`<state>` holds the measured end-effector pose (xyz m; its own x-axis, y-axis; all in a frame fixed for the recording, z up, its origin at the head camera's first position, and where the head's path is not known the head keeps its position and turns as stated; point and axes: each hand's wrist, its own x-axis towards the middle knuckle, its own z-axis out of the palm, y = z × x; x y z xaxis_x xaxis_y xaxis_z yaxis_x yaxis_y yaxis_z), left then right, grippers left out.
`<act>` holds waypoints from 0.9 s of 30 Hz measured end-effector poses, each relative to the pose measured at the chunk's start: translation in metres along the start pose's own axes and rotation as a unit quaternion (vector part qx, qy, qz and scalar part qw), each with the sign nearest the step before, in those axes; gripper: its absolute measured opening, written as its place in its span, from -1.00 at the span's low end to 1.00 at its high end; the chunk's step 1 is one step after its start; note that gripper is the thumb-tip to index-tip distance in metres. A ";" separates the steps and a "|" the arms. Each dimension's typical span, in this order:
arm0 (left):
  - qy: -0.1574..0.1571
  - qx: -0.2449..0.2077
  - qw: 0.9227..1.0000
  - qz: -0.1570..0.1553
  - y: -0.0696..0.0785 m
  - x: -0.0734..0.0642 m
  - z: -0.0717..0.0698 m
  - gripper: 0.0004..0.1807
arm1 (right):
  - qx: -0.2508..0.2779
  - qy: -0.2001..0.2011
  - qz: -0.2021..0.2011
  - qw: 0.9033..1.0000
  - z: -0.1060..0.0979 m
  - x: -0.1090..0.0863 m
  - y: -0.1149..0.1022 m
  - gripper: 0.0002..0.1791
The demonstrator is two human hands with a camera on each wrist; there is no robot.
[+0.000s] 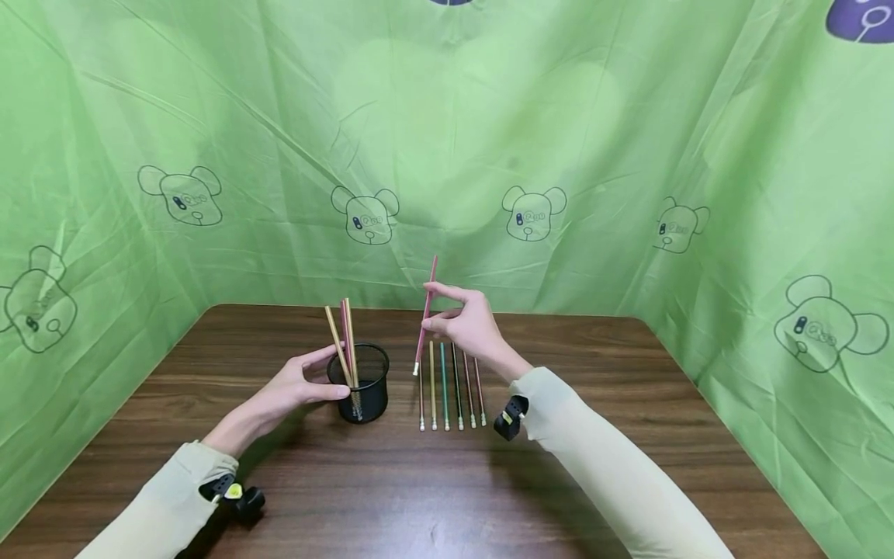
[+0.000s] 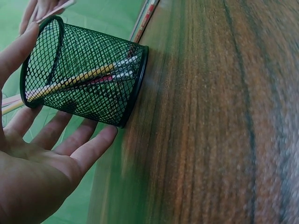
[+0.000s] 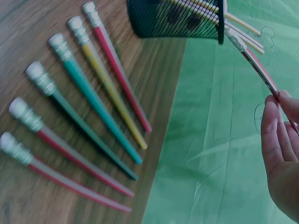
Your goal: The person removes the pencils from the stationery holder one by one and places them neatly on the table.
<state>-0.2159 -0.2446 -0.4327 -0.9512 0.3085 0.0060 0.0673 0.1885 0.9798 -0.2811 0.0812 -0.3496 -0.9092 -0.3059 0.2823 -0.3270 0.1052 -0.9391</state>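
Observation:
A black mesh pencil cup (image 1: 373,397) stands upright on the table, with yellow and pink pencils (image 1: 351,334) leaning in it, eraser ends down. My left hand (image 1: 296,390) holds the cup from its left side, thumb at the near rim and fingers spread along the wall, as the left wrist view shows. Between thumb and fingers, my right hand (image 1: 469,320) pinches a pink pencil (image 1: 425,318) above the table, its white eraser pointing down. In the right wrist view that eraser end overlaps the cup's rim (image 3: 221,21).
Several pencils lie side by side right of the cup, erasers toward me, among them a yellow pencil (image 1: 433,388), a teal pencil (image 1: 444,388) and a dark green pencil (image 1: 457,388). The wooden table (image 1: 419,489) meets a green curtain (image 1: 447,155) at its back and sides.

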 end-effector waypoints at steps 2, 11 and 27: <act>-0.001 0.003 1.000 0.000 0.000 0.000 0.000 0.01 | -0.003 0.000 0.001 1.000 -0.006 -0.003 0.004 -0.30; -0.001 0.010 1.000 -0.001 -0.001 0.000 -0.001 0.01 | -0.046 0.000 0.019 0.999 -0.035 -0.013 0.025 -0.28; -0.007 -0.001 1.000 0.007 -0.003 0.001 -0.001 0.00 | -0.061 -0.020 0.076 0.995 -0.075 -0.031 0.055 -0.27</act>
<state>-0.2179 -0.2460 -0.4356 -0.9459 0.3241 0.0161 0.0792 0.1824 0.9800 -0.2896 0.1673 -0.3950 -0.9403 -0.3148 0.1293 -0.2184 0.2668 -0.9387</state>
